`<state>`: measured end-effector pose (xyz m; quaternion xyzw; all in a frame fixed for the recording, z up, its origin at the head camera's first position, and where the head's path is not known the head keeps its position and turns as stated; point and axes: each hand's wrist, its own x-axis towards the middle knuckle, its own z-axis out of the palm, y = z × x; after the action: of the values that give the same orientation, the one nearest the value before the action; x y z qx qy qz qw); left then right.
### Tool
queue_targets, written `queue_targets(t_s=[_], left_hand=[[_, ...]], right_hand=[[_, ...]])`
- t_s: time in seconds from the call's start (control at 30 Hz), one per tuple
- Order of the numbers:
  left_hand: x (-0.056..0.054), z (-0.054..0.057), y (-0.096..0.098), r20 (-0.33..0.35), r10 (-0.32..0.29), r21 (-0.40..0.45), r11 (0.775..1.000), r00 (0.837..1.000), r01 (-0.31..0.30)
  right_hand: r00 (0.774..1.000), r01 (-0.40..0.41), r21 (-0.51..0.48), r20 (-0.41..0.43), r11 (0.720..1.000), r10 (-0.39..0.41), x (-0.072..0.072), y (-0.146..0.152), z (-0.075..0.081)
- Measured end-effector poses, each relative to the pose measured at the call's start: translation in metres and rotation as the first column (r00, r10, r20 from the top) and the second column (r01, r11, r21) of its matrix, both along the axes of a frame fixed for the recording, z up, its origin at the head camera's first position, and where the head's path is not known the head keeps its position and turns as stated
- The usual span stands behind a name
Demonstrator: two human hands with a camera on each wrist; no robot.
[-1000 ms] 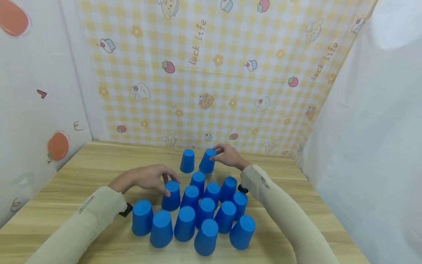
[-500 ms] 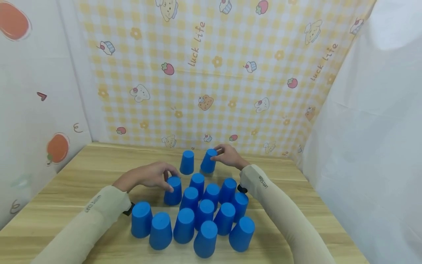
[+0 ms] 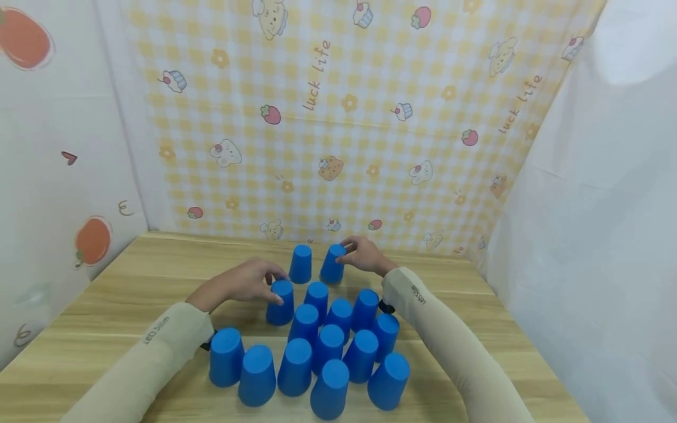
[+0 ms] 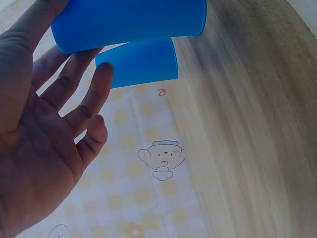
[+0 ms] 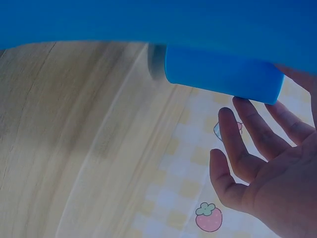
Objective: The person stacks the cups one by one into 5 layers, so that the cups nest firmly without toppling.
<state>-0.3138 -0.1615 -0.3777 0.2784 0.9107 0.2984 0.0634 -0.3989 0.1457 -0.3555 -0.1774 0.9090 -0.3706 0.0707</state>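
Note:
In the head view my left hand (image 3: 245,283) grips an upside-down blue cup (image 3: 279,311) near its top, thumb on the near side and fingers behind. My right hand (image 3: 366,256) pinches another upside-down blue cup (image 3: 330,269) by its upper right side, at the back of the table. To that cup's left stands a separate blue cup (image 3: 301,267), with a narrow gap between them. The left wrist view shows the held cup's side (image 4: 133,20) with the lower fingers spread below it. From the right wrist, the fingertips touch the cup's (image 5: 223,74) top end.
Several more upside-down blue cups (image 3: 330,346) stand in a loose cluster between my forearms, nearest the front. The wooden table (image 3: 132,282) ends at a checked cloth backdrop (image 3: 296,153). White sheets (image 3: 582,223) hang at both sides.
My left hand has carried its cup forward and slightly right, away from the front cups. The right hand's cup has shifted only slightly, now a little nearer the cup on its left.

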Motion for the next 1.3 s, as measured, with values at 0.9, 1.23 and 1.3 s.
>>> queue_targets(t_s=[0.9,1.23,1.3], left_hand=[[0.006,0.002,0.003,0.006,0.053,0.001,0.999,0.999,-0.053],[0.009,0.002,0.004,-0.006,0.055,0.007,0.998,0.998,-0.055],[0.009,0.002,0.003,-0.011,0.054,0.006,0.999,0.999,-0.054]], right_hand=[[0.998,-0.055,0.000,-0.002,0.998,0.055,-0.007,-0.009,-0.012],[0.998,-0.063,-0.002,0.016,0.998,0.063,-0.004,-0.013,-0.012],[0.998,-0.064,0.000,0.015,0.998,0.064,-0.004,-0.013,-0.012]])
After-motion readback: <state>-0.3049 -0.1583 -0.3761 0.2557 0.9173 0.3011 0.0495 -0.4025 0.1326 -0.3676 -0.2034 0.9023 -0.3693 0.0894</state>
